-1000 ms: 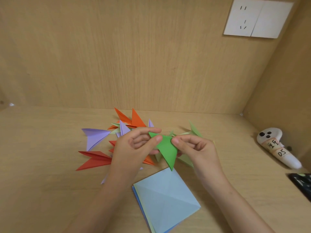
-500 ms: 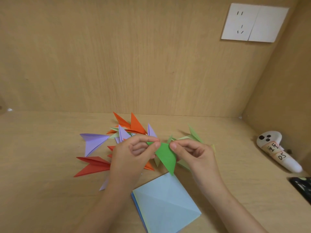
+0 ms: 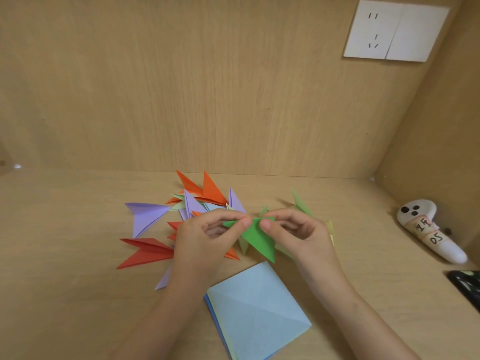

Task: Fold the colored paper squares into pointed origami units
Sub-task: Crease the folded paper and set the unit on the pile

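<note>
A dark green folded paper triangle (image 3: 257, 239) hangs above the desk, its point aimed down toward me. My left hand (image 3: 205, 242) pinches its upper left edge between thumb and forefinger. My right hand (image 3: 298, 235) pinches its upper right corner the same way. Behind the hands lies a pile of finished pointed units: orange (image 3: 210, 190), purple (image 3: 145, 213), red (image 3: 145, 250) and pale green (image 3: 301, 203). A stack of flat paper squares (image 3: 257, 310), light blue on top, lies on the desk in front of me.
The wooden desk (image 3: 65, 255) is boxed in by a back panel and a right side panel. A white controller with a labelled band (image 3: 431, 229) lies at the right. A black object (image 3: 467, 284) sits at the right edge. A white wall socket (image 3: 394, 32) is high up.
Both hands and the green piece have stayed almost in place. The piece's top edge now lies flatter and wider between the two pinches.
</note>
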